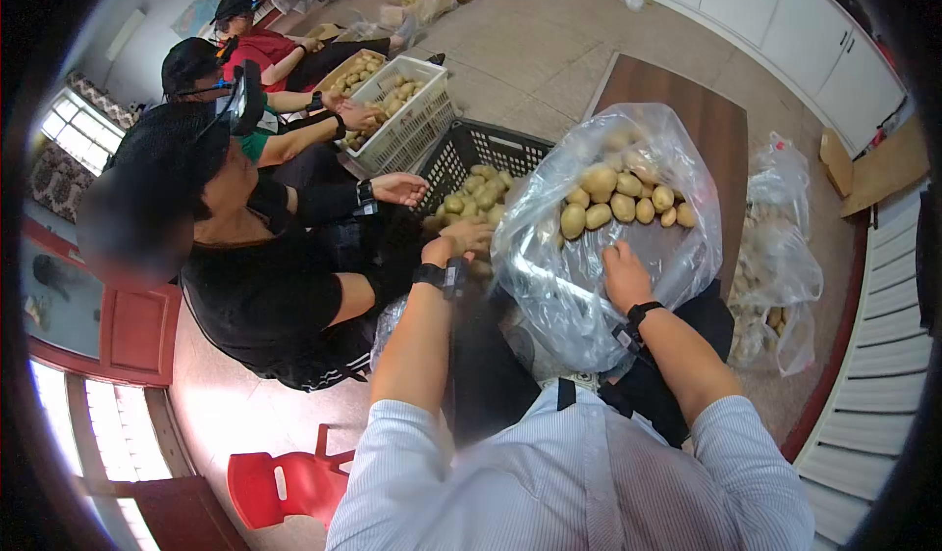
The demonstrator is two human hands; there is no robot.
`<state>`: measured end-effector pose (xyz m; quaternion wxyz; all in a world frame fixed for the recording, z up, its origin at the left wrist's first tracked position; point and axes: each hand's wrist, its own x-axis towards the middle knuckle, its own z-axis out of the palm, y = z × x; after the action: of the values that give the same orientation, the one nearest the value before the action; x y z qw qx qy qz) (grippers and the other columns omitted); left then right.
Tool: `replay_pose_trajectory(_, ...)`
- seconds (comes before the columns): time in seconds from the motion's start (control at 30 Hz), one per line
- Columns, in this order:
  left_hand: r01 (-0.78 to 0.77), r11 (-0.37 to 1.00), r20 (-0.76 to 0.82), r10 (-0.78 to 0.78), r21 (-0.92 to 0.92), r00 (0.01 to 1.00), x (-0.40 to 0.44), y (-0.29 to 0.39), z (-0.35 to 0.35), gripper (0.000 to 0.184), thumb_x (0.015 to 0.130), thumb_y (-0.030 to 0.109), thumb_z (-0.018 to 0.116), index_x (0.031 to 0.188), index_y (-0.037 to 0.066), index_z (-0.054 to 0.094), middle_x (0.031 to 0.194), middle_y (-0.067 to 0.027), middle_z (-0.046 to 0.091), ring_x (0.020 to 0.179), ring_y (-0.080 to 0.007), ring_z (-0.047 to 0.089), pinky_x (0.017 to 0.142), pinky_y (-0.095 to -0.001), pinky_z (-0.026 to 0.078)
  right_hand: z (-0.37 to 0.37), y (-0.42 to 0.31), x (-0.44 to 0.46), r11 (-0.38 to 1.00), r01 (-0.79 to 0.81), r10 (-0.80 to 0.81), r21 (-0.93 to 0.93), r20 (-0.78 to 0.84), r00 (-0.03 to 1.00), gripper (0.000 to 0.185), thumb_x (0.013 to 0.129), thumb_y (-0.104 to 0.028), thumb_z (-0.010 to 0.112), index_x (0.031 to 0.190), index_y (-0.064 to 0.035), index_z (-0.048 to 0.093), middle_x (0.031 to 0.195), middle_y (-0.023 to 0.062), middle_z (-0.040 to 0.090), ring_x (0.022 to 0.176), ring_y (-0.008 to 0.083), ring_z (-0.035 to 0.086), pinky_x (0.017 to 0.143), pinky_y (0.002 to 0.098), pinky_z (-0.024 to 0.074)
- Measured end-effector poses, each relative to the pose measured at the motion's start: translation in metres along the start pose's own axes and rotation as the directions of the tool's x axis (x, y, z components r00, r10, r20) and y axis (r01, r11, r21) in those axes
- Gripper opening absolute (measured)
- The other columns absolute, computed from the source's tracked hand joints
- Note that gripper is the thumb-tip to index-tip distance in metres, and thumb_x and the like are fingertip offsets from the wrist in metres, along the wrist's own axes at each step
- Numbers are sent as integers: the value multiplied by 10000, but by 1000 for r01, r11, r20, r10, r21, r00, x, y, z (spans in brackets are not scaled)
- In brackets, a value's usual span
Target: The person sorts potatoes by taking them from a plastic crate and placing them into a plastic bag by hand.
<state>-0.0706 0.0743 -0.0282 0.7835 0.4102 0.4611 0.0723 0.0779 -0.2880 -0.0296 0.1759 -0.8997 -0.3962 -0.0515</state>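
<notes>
Hands (626, 274) (444, 250), grip unclear, are near a crinkled clear plastic bag (564, 306) of rounded potatoes (622, 208).

No legible text or labels.

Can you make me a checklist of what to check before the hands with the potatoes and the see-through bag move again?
1. Potatoes inside the clear bag: ok, a pile shows through the plastic.
2. More potatoes in the black crate: ok, plenty.
3. Right hand has a good grip on the bag: cannot tell, it's at the plastic but its fingertips are unclear.
4. Left hand holding a potato: cannot tell, it's by the crate.
5. Crate free of other hands: not ok, a co-worker's hand is beside it.
</notes>
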Motion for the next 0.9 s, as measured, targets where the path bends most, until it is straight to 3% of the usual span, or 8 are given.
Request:
replay_pose_trajectory(0.2, 16, 998, -103, -9, 66, 995, -12, 7, 9, 284, 926, 110, 471, 1175, 27, 580, 1043, -139, 655, 785, -247, 661, 563, -300, 568, -4, -3, -3, 999, -46, 46, 3, 33, 998, 223, 802, -40, 528, 1022, -74, 549, 1145, 188, 522, 853, 389, 613, 743, 487, 507)
replay_pose_trajectory(0.37, -50, 998, 48, 49, 27, 998, 26, 1, -12, 323, 885, 147, 577, 1181, 19, 579, 956, -111, 668, 715, -238, 651, 512, -320, 554, -2, -3, -6, 998, -69, 69, -13, 33, 997, 266, 797, -44, 526, 1060, -86, 540, 1144, 183, 523, 837, 393, 618, 734, 499, 506)
replay_pose_trajectory(0.4, -240, 845, 295, 103, 478, 950, 51, 6, -20, 313, 817, 103, 622, 1127, 60, 613, 985, -91, 649, 845, -206, 629, 648, -311, 534, -3, -3, -7, 998, -56, 56, 14, 12, 998, 287, 796, -45, 526, 1080, -85, 536, 1162, 181, 522, 832, 391, 621, 734, 497, 508)
replay_pose_trajectory(0.5, -340, 466, 272, 210, 817, 939, 22, 18, 7, 289, 735, 106, 670, 1023, 94, 653, 980, -86, 631, 954, -191, 615, 768, -328, 515, -5, -4, -9, 996, -77, 76, 41, 40, 996, 316, 797, -47, 523, 1112, -80, 531, 1204, 176, 518, 830, 387, 628, 735, 489, 515)
replay_pose_trajectory(0.63, -336, -401, 470, 304, 852, 829, 1, 15, -11, 260, 727, 342, 690, 862, 120, 688, 879, -113, 669, 861, -282, 645, 728, -392, 514, -4, -2, -11, 993, -118, 116, 27, 67, 991, 331, 809, -48, 509, 1139, -68, 519, 1264, 175, 504, 850, 377, 639, 733, 476, 524)
replay_pose_trajectory(0.7, -338, -476, 512, 304, 812, 803, -16, 14, -10, 332, 723, 460, 699, 782, 133, 705, 829, -127, 688, 814, -327, 660, 707, -423, 514, -1, -2, -12, 990, -143, 142, 8, 80, 987, 339, 814, -48, 501, 1152, -71, 512, 1267, 173, 504, 863, 377, 640, 734, 477, 525)
replay_pose_trajectory(0.8, -442, -436, 605, 376, 784, 702, 22, -3, -40, 171, 760, 245, 687, 779, 78, 654, 719, -72, 640, 677, -295, 645, 633, -431, 547, -3, -1, -11, 987, -161, 161, -5, 100, 982, 355, 821, -52, 492, 1175, -84, 501, 1278, 172, 500, 881, 378, 640, 736, 480, 524)
replay_pose_trajectory(0.9, -406, -463, 590, 377, 788, 714, 50, -13, -56, 211, 737, 281, 696, 771, 75, 658, 734, -88, 650, 694, -293, 650, 633, -421, 542, 5, 3, -12, 987, -163, 162, 2, 88, 983, 366, 822, -63, 498, 1185, -106, 498, 1278, 169, 498, 880, 383, 637, 733, 484, 521)
